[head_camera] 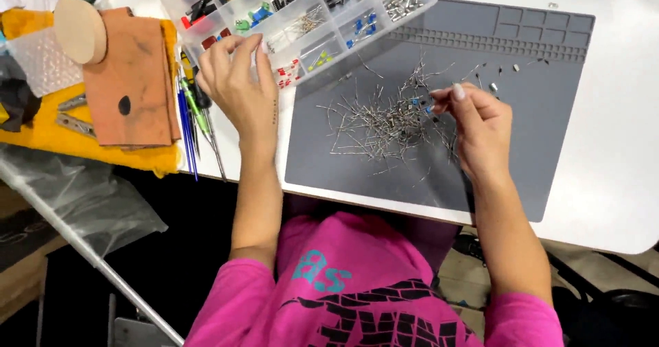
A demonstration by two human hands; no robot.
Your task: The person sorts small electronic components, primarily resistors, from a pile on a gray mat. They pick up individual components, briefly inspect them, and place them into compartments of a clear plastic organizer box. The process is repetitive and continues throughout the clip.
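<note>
Two hands at work: right hand (480,124) pinches a small blue wire-legged component (428,109) above the tangled pile of loose metal-legged parts (384,124) on the grey silicone mat (549,100). Left hand (237,86), fingers loosely curled and empty, rests at the clear plastic compartment box (302,10). Best lifted slowly, freeing snagged leads.

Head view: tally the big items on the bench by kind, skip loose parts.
Grey work mat: 1
Clear compartment box: 1
Brown sheet stack: 1
Round wooden disc: 1
Pile of wire-leaded components: 1
Total: 5
</note>
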